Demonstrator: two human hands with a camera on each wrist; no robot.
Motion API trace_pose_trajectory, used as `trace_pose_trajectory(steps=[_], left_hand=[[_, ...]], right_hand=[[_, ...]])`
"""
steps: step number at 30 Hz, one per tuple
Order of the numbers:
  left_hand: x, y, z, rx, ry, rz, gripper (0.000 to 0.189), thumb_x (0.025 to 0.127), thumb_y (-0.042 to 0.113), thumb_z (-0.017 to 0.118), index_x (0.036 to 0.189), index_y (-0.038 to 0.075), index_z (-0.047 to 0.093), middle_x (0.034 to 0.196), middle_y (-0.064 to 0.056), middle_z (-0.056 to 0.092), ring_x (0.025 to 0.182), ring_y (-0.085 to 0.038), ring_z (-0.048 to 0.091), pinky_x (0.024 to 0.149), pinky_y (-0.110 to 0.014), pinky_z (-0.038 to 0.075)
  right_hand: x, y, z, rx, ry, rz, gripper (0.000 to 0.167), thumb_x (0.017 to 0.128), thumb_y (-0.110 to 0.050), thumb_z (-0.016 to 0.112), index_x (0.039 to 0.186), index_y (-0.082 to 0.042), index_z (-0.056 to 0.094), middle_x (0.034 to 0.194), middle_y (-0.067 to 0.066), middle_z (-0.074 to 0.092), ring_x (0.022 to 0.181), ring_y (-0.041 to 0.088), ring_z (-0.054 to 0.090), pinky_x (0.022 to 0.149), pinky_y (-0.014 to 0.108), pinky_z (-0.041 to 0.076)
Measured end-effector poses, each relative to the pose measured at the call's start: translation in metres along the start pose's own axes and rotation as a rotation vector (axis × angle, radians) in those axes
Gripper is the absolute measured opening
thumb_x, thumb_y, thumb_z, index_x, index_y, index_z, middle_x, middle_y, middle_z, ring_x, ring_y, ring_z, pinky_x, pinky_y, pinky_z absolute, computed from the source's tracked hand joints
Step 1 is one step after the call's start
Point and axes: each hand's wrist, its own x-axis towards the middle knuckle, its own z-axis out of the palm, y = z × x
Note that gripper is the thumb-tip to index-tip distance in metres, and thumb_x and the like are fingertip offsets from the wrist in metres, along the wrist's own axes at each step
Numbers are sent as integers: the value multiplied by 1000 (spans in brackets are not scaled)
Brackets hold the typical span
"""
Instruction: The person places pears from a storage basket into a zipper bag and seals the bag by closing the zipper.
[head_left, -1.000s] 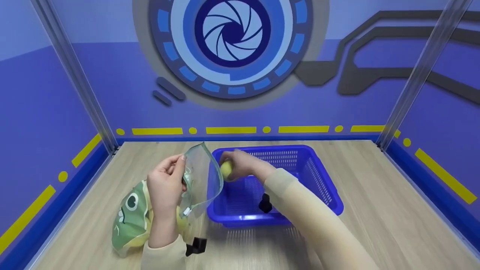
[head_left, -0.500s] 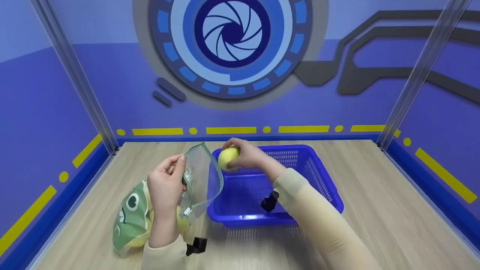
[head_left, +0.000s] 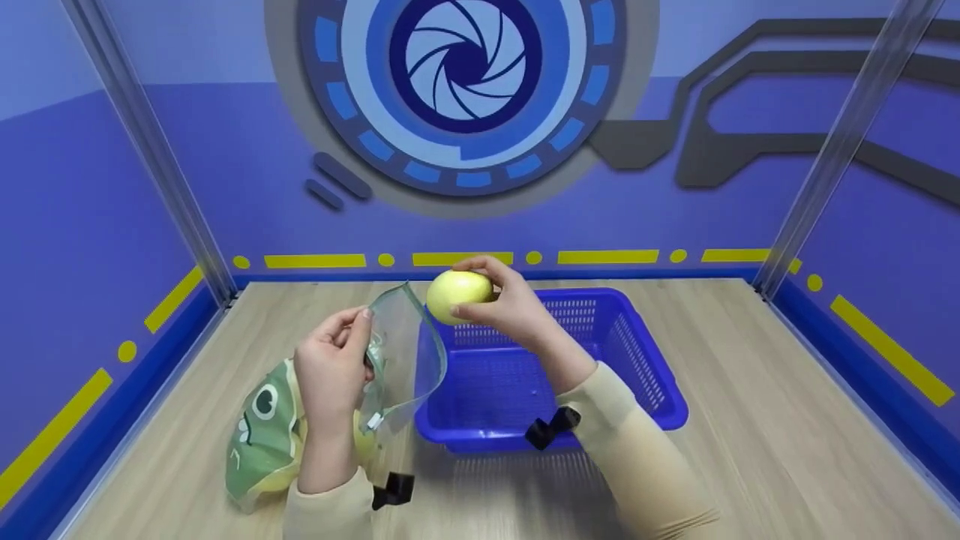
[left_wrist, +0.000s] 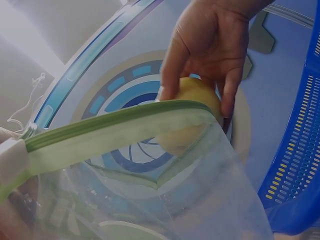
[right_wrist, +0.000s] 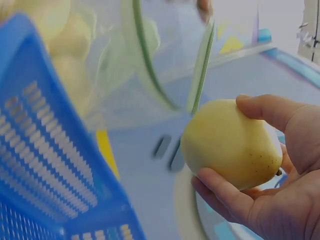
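My left hand (head_left: 330,367) pinches the edge of a clear zip bag (head_left: 409,337) with green trim, held with its mouth spread. The bag's green printed front (head_left: 262,435), with a cartoon face, lies on the table to the left. Several yellow fruits (right_wrist: 70,30) show through its clear side in the right wrist view. Above the basket's left back corner, my right hand (head_left: 514,304) grips a yellow pear (head_left: 454,294) between thumb and fingers. The pear (right_wrist: 230,142) has a short dark stem and brown specks. In the left wrist view the pear (left_wrist: 192,92) is partly behind the bag's green rim.
A blue slotted basket (head_left: 551,437) stands on the wooden table (head_left: 772,420), right of the bag, with no fruit visible inside. Blue printed walls (head_left: 480,232) enclose the back and sides. A white zip slider (head_left: 374,421) sits on the bag's edge.
My right hand has lifted the pear up from the basket's left side to above its rim, near the bag's mouth. The left hand and bag have stayed in place.
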Motion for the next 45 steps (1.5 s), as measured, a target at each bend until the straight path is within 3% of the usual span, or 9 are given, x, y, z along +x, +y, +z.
trace_pose_trajectory(steps=[7,11,21,27,32,37,41,45], left_hand=[[0,0,1,-7,-3,0,18,98,13,69,105,0,78,47,10,42,33,-6,43,37,-18,34],[0,1,1,-3,0,-8,17,98,13,69,105,0,78,48,10,41,34,-6,43,37,-17,35],[1,4,1,-4,-3,-25,19,98,15,70,105,0,78,48,10,42,35,-7,43,38,-18,36],[1,3,0,-5,-5,-12,18,98,14,69,105,0,78,48,10,40,35,-7,43,38,-18,36],[1,2,0,-12,-7,-18,20,98,15,70,107,-1,77,48,9,41,35,-7,43,38,-18,37],[1,1,-1,-27,1,-17,20,98,15,69,108,-1,77,49,10,39,35,-6,42,38,-18,36],[1,-1,-2,-34,8,-1,20,99,14,68,108,-1,77,49,10,38,34,-6,42,37,-17,36],[1,0,-2,-17,9,9,21,99,15,68,108,-1,77,49,9,40,35,-6,44,37,-18,37]], right_hand=[[-17,-12,19,-64,-29,-106,55,82,-12,85,132,-19,63,140,7,57,113,29,63,93,41,57],[-24,-18,30,-147,-87,-174,55,83,-14,86,133,-17,62,141,5,59,115,27,63,95,43,56],[-31,-18,51,-413,-214,-302,54,82,-13,86,131,-18,65,133,6,60,117,20,57,95,35,54],[-33,-16,59,-529,-285,-340,57,83,-11,85,134,-20,63,136,5,57,120,20,59,93,28,56],[-32,-14,63,-603,-297,-338,65,84,-14,85,142,-21,56,139,4,57,121,19,59,96,29,56],[-31,-14,64,-585,-298,-307,68,88,-13,81,148,-18,50,146,4,57,124,21,60,95,30,56],[-30,-15,63,-548,-262,-311,55,92,-11,76,143,-15,55,141,6,62,122,22,62,91,31,57],[-26,-13,58,-543,-196,-374,35,96,-9,70,130,-11,64,129,7,67,118,23,63,88,35,57]])
